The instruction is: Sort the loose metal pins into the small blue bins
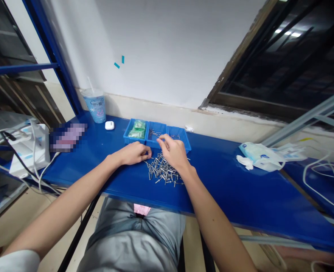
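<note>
A loose pile of silver blind rivets (163,172) lies on the blue table (215,181). At its left edge my left hand (135,153) rests low with fingers curled together; whatever they pinch is too small to make out. My right hand (174,149) is over the back of the pile, in front of the middle blue bin (154,143). Its thumb and forefinger are pressed together, and anything between them is hidden. Several rivets lie in the middle bin and some in the right blue bin (187,142). Green packets (137,129) fill the left blue bin (125,139).
A blue cup with a straw (95,107) and a white earbud case (109,125) stand at the back left. White power strips with cables (32,151) lie far left. To the right are a wipes packet (259,155) and white cables (325,170). The wall is behind.
</note>
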The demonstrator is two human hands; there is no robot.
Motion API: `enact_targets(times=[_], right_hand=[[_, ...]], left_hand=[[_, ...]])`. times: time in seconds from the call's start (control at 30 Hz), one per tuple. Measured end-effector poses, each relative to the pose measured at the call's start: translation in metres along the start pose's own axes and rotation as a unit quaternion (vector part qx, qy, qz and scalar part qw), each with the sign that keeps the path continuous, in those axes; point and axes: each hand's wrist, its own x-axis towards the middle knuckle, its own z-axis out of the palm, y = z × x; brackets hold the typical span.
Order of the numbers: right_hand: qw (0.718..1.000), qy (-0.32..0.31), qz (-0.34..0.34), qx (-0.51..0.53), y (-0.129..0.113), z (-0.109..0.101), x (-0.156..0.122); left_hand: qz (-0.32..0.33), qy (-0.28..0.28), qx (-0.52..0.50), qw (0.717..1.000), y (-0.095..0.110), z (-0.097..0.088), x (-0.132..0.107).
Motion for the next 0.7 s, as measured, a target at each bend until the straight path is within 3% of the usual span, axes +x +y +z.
enact_targets(times=[0.13,0.23,0.53,0.7], right_hand=[[0.996,-0.077,-0.045,-0.004,-0.003,0.004,-0.002],[0.994,-0.097,-0.043,0.002,-0.003,0.005,-0.001],[0.996,-0.055,-0.074,0.019,0.001,0.007,-0.001],[0.998,-0.022,-0.063,0.019,0.002,0.007,-0.001]], left_hand=[[0.003,0.07,0.01,0.997,0.003,0.001,-0.001],[-0.004,0.1,0.005,0.995,0.006,0.0,-0.001],[-0.009,0.158,-0.038,0.987,0.011,-0.002,-0.002],[-0.001,0.148,-0.032,0.989,0.011,-0.004,-0.002]])
